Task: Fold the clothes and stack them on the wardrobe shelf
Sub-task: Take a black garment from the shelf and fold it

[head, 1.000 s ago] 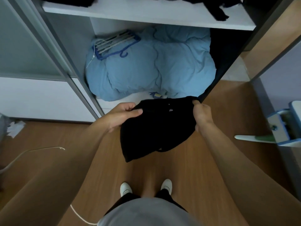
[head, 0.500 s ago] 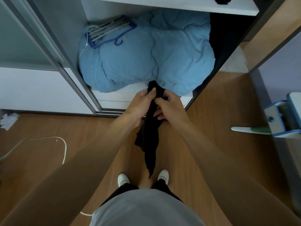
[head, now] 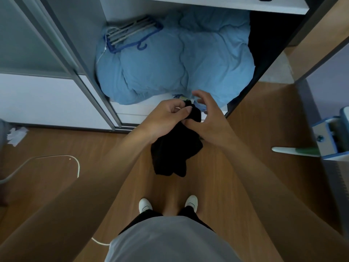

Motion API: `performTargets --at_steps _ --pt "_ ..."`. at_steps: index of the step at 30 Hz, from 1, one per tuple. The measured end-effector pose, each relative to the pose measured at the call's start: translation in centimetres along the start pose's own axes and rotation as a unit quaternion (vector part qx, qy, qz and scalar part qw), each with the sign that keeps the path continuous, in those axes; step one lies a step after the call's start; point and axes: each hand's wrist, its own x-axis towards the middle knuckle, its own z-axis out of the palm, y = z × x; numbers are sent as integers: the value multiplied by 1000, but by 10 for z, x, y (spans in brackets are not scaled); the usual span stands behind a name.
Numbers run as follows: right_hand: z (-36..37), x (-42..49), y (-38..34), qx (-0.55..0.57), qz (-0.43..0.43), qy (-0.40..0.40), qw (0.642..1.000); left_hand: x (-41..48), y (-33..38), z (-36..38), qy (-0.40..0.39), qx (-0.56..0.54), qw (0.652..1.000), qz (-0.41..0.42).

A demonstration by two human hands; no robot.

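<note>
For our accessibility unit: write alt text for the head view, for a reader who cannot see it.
A person's left hand pinches a bunched black garment hanging above a wooden floor, the right hand spread beside it. The wardrobe holds a blue duvet with hangers on top.

Garment (head: 173, 152) hangs from the left hand (head: 166, 116), the right hand (head: 209, 120) touching its right edge, before the wardrobe opening. Behind it, a duvet (head: 170, 69) fills the compartment under the shelf (head: 207, 1); hangers (head: 130, 35) lie on the duvet's rear left. Sliding door (head: 47, 53) stands left; cable (head: 75, 163) and crumpled paper (head: 17, 135) lie on the floor (head: 255, 129), left.
</note>
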Motion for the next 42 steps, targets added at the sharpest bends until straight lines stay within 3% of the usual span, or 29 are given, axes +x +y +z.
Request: performTargets --at_steps 4,11,13,20,27,34,39,42 --pt "-6 2 -2 -24 -49 -48 997 -2 5 5 -1 44 998 46" --pt "5 3 -3 -108 7 -30 994 -3 -9 1 58 29 997 43" --pt "6 3 -1 -119 24 -40 992 -5 -16 -4 45 3 998 45" --pt "3 3 -7 -82 19 -28 996 -13 -34 -21 -13 60 996 72" --pt "5 5 -18 -38 -11 2 999 -16 -60 -32 -62 43 997 2" --pt "0 1 -38 44 -35 41 998 -13 -124 -38 -152 175 968 -100" --pt "-6 2 -52 66 -33 39 997 -13 -149 -35 -111 255 954 -111" --pt "-13 4 -52 105 -9 61 993 -9 -160 -41 -35 262 957 -122"
